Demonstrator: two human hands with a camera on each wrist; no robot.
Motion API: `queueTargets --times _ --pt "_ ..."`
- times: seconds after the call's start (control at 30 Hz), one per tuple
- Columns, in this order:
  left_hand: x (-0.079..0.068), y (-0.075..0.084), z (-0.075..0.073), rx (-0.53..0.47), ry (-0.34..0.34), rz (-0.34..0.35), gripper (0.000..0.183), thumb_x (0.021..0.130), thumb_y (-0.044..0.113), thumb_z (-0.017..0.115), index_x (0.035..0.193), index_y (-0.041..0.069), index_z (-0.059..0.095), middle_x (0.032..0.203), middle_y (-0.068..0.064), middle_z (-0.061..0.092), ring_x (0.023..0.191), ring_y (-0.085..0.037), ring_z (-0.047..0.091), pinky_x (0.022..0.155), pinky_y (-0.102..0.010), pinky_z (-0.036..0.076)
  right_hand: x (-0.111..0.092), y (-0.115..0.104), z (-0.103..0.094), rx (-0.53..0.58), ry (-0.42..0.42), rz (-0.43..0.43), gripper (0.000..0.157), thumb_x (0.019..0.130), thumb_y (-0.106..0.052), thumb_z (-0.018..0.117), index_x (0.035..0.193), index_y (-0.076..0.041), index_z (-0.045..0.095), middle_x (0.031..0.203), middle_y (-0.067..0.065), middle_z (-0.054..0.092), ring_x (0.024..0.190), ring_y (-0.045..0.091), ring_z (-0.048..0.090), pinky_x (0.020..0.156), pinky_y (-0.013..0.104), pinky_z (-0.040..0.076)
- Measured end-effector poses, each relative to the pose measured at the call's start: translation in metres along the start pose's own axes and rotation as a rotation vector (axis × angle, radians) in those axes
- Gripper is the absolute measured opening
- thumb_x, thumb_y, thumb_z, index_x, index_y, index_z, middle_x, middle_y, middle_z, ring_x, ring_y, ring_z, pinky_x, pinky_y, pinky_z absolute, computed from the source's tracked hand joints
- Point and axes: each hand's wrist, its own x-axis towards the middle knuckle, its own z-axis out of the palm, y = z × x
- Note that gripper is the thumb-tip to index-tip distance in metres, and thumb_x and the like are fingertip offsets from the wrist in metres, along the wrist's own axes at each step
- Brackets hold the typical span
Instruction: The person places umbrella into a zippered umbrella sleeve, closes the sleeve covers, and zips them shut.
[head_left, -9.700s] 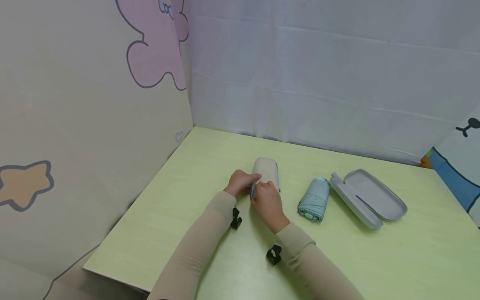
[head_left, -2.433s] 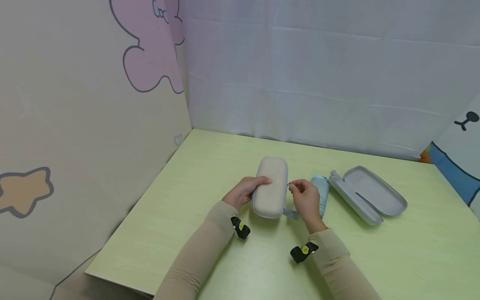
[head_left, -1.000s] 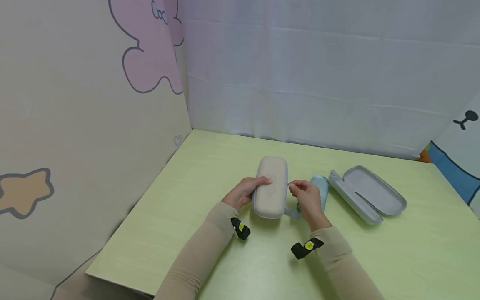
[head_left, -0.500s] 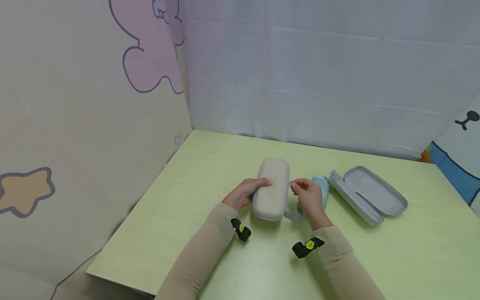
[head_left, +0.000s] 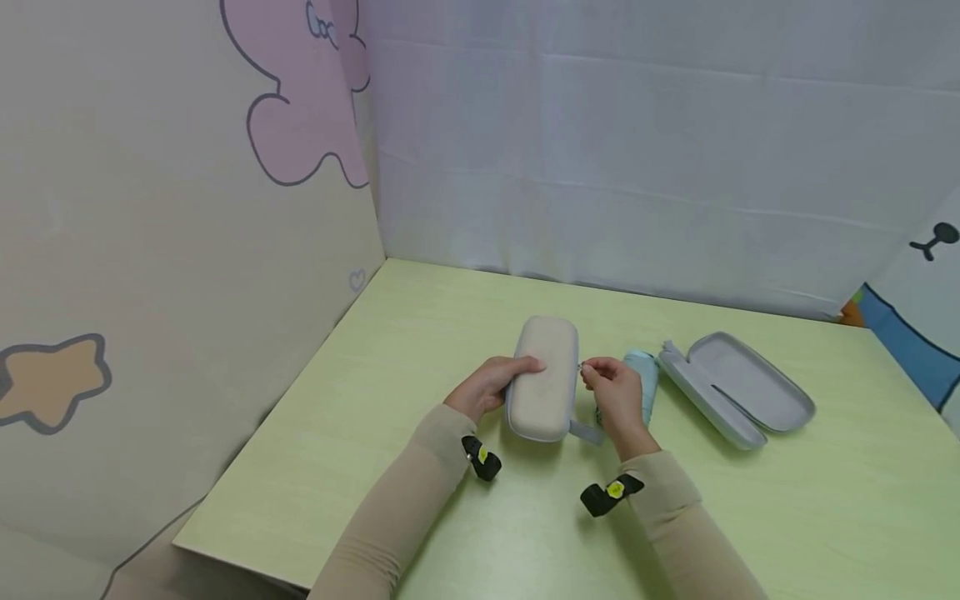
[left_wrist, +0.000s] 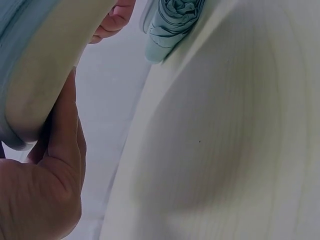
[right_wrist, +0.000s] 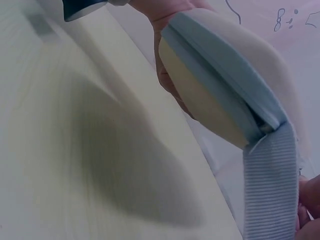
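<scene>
My left hand (head_left: pixel 491 385) grips a beige hard-shell zip case (head_left: pixel 543 379) by its left side, thumb across the top face. In the right wrist view the case (right_wrist: pixel 220 75) is held above the table, its blue-grey zip edge running down to a ribbed fabric strap (right_wrist: pixel 270 180). At the case's right edge my right hand (head_left: pixel 617 396) pinches a tiny zip pull (head_left: pixel 581 367), mostly hidden by the fingertips. The left wrist view has the left hand (left_wrist: pixel 45 185) under the case, with the right hand's fingers (left_wrist: pixel 114 22) beyond it.
A folded pale-blue umbrella (head_left: pixel 643 387) lies just right of my right hand, partly covered by it. Further right, a grey hard case (head_left: pixel 750 387) lies open on the green table (head_left: pixel 435 304). Walls stand at the table's left and back.
Earlier, both hands were at the case's near end. By 2.4 s ago the left hand held its left side and the right hand its right edge. Little has moved since.
</scene>
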Motion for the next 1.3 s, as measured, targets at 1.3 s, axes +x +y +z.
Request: queueTargets --times 1.3 --pt "-0.0037 0.0010 0.0016 -0.003 -0.034 -0.019 0.052 0.079 0.023 0.066 0.119 -0.007 0.052 0.104 -0.016 0.063 0.090 -0.025 0.062 0.081 -0.038 0.050 0.0047 -0.0015 -0.0007 -0.074 0.034 -0.119 0.012 0.092 -0.007 0.056 0.096 0.003 0.061 0.085 0.009 0.060 0.082 0.027 0.056 0.070 0.030 0.050"
